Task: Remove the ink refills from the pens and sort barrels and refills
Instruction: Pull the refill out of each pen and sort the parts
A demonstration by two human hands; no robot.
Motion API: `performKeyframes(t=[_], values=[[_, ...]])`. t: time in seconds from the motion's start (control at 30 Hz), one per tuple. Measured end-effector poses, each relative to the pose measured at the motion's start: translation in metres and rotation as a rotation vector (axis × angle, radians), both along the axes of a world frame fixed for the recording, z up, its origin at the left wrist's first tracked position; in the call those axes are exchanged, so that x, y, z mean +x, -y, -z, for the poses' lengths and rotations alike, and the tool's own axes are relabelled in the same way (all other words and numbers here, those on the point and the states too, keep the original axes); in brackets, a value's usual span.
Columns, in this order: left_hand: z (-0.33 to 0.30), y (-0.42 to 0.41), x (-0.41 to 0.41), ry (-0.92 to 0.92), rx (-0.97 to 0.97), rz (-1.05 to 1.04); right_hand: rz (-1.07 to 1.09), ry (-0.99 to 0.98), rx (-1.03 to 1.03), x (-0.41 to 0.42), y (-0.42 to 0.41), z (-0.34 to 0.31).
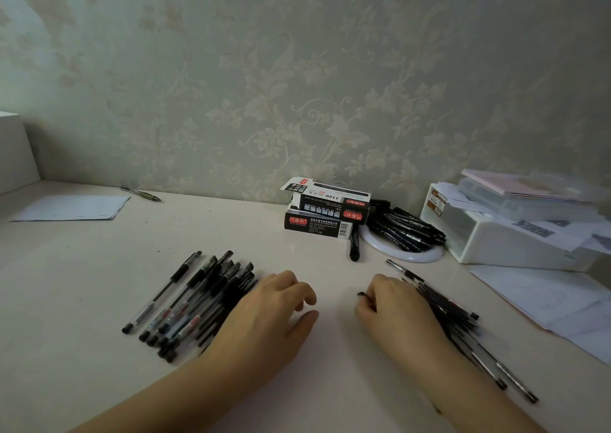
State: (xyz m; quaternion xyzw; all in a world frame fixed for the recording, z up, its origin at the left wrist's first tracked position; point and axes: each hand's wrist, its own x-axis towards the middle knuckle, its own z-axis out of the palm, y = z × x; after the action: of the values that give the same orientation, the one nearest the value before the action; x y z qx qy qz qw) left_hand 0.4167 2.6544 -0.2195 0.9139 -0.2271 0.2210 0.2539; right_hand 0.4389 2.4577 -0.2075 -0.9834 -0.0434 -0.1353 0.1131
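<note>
Pinching a small dark piece (pixel 362 294) between curled fingers, the right hand (pixel 395 313) is seen low over the table (pixel 82 300), and what the piece is cannot be told. The back of this hand lies against a loose heap of thin refills (pixel 453 313), which is spread diagonally from the hand toward the table's near right edge. The left hand (pixel 276 307) is kept apart from the right, its fingers loosely curled and its grip narrow, with nothing held. Its outer side is set just beside, perhaps touching, a bundle of pens (pixel 195 300) with clear barrels and dark caps, laid roughly parallel and slanting up to the right.

Farther back, near the wall, two black pen boxes (pixel 325 212) are stacked, the upper one with its end flap open. A single black pen (pixel 353 249) is laid just in front of them. To the right of the boxes, a pile of black pens (pixel 405 231) is heaped on a white ring-shaped object (pixel 426 256). Beside that, a white plastic container (pixel 489 241) is stacked with papers and a pinkish booklet. Loose sheets (pixel 545 300) are spread at the right edge. At the far left, a sheet of paper (pixel 71 208) and a separate pen (pixel 142 194) are laid.
</note>
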Motion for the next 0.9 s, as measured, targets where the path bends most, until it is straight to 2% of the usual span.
performKeyframes(t=[0.2,0.3,0.37,0.47,0.67,0.9], values=[[0.001,-0.002,0.008,-0.024,-0.107,-0.007,-0.044,-0.241,1.012,0.008,-0.017,0.001],[0.000,-0.003,0.007,-0.021,-0.104,-0.018,-0.094,-0.321,1.353,0.007,-0.025,0.002],[-0.002,-0.003,0.006,-0.029,-0.062,-0.027,-0.162,-0.375,1.486,0.005,-0.028,0.002],[-0.005,-0.002,0.005,-0.026,0.025,-0.046,-0.267,-0.405,1.584,0.001,-0.030,0.002],[-0.011,-0.001,0.001,-0.016,0.015,-0.035,-0.364,-0.320,1.350,0.000,-0.029,0.004],[-0.009,-0.005,0.002,0.034,0.094,-0.069,-0.468,-0.296,1.291,0.000,-0.028,0.008]])
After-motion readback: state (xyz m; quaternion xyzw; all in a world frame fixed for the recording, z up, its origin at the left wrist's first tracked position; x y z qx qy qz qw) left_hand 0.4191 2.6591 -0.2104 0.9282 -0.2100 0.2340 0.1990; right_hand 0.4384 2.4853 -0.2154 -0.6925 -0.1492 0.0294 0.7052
